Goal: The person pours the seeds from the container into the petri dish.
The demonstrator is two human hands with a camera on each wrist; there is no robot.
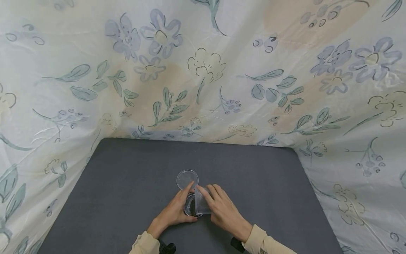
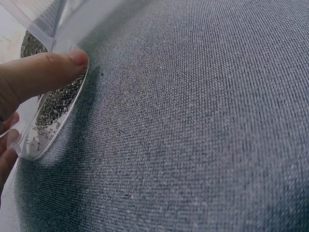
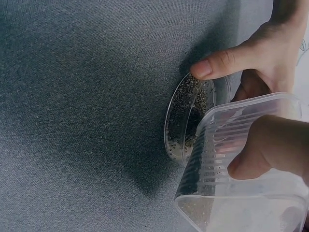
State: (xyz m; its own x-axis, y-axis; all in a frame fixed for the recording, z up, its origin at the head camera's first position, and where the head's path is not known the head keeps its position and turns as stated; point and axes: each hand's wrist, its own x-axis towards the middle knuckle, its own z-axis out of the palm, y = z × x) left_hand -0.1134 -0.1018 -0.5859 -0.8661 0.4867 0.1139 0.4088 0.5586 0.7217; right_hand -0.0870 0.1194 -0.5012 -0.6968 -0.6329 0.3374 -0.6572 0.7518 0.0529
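Observation:
A shallow clear round dish (image 1: 186, 211) with small dark speckled grains (image 3: 179, 107) in it sits on the dark cloth. My left hand (image 1: 175, 211) holds the dish at its sides, with the thumb (image 2: 58, 70) on the near rim in the left wrist view. My right hand (image 1: 224, 211) grips a clear ribbed plastic tub (image 3: 227, 130), tipped on its side with its rim over the dish. More grains (image 3: 197, 210) show inside the tub. A round transparent lid (image 1: 184, 180) lies flat just beyond the dish, close to the left fingertips.
Dark grey cloth (image 1: 133, 183) covers the table on all sides of the hands. A pale floral curtain (image 1: 203, 106) rises at the far edge and along both sides. One tiny dark speck (image 2: 102, 74) lies on the cloth near the dish.

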